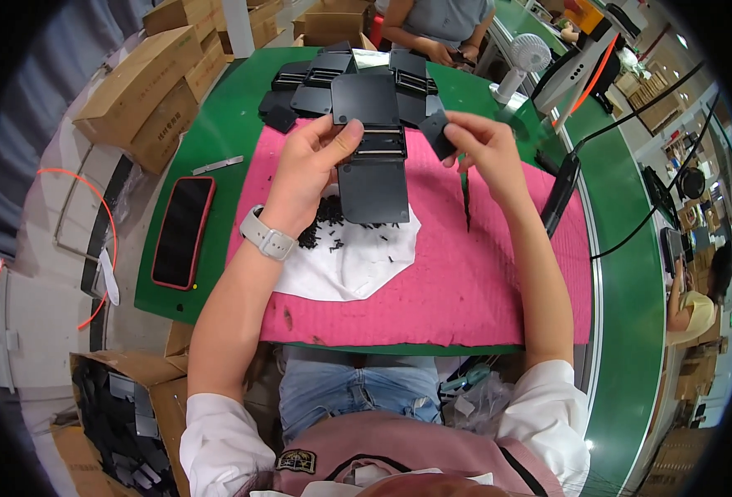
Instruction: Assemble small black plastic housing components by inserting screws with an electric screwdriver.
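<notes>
My left hand (310, 170) grips a black hinged panel assembly (372, 153) by its left edge, thumb on the upper plate, holding it above the pink mat (465, 273). My right hand (483, 149) pinches a small black plastic piece (436, 132) at the assembly's right side, and a thin dark tool (466, 203) hangs down below that hand. A pile of small black screws (326, 222) lies on a white cloth (353, 261) under the assembly. I wear a pale watch (267, 238) on the left wrist.
More black panels (333, 79) are stacked at the back of the green table (217, 141). A phone in a red case (182, 232) lies left. A black electric screwdriver (561, 192) with cable lies right. Cardboard boxes (146, 91) stand left; another person (436, 25) sits opposite, by a small white fan (525, 60).
</notes>
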`<state>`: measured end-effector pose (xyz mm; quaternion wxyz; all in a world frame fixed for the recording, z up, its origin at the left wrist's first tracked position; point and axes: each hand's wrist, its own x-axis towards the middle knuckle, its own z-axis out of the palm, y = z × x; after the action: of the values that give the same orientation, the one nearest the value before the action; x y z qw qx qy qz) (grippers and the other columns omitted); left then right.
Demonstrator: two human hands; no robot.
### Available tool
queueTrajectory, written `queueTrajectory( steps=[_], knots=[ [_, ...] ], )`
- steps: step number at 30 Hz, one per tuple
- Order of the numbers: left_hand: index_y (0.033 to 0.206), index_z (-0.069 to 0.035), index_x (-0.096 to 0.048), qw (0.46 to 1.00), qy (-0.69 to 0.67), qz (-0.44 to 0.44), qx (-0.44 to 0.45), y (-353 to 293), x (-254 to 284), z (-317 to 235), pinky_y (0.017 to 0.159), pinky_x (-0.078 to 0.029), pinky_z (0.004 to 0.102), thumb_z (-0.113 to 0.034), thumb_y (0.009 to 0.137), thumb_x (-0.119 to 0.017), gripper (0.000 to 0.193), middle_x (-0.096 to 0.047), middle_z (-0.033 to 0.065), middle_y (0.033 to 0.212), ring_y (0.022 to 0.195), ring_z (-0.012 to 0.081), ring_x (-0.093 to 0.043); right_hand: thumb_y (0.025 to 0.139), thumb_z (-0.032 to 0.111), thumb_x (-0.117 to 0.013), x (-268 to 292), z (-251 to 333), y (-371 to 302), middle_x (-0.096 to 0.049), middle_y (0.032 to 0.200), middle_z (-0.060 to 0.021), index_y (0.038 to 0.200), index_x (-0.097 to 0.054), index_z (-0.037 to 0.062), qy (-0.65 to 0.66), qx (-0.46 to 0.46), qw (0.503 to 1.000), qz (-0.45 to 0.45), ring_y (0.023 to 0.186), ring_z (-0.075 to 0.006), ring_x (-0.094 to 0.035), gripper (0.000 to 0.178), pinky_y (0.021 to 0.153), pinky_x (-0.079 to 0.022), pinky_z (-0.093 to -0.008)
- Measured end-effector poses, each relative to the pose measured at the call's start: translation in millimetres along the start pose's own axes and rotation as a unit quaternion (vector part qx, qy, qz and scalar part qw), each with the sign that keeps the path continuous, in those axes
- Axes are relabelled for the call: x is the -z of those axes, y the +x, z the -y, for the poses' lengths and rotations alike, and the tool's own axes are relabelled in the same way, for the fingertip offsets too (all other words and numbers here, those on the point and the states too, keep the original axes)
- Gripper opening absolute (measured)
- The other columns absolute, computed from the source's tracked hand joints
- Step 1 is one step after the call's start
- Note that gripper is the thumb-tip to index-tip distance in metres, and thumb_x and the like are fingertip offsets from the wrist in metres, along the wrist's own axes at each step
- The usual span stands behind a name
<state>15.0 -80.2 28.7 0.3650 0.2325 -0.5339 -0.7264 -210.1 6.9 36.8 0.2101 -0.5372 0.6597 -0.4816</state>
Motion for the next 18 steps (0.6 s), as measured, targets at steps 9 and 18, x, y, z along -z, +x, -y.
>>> queueTrajectory(
  steps=[9, 18],
  knots=[
    [0.107, -0.005, -0.062, 0.996, 0.044, 0.070, -0.027, 3.6, -3.0, 18.2, 0.057, -0.038, 0.0170, -0.030, 0.086, -0.068, 0.033, -0.061, -0.0028, 0.086, 0.072, 0.0017, -0.050, 0.083, 0.011, -0.065, -22.0, 9.1, -8.8, -0.052, 0.079, -0.0016, 0.102, -0.070, 0.0048, 0.049, 0.139, 0.986, 0.079, 0.064, -0.0092, -0.053, 0.020, 0.055, -0.042, -0.0233],
    [0.106, -0.002, -0.061, 0.992, 0.074, 0.105, -0.010, 1.4, -4.5, 26.5, 0.067, -0.045, 0.0217, -0.024, 0.084, -0.068, 0.032, -0.063, 0.0014, 0.090, 0.078, 0.0063, -0.056, 0.074, 0.011, -0.071, -34.3, 11.2, -16.2, -0.055, 0.078, -0.0045, 0.092, -0.068, 0.0030, -0.053, 0.209, 0.976, 0.034, 0.061, -0.0101, -0.050, 0.019, 0.055, -0.042, -0.0242]
  ],
)
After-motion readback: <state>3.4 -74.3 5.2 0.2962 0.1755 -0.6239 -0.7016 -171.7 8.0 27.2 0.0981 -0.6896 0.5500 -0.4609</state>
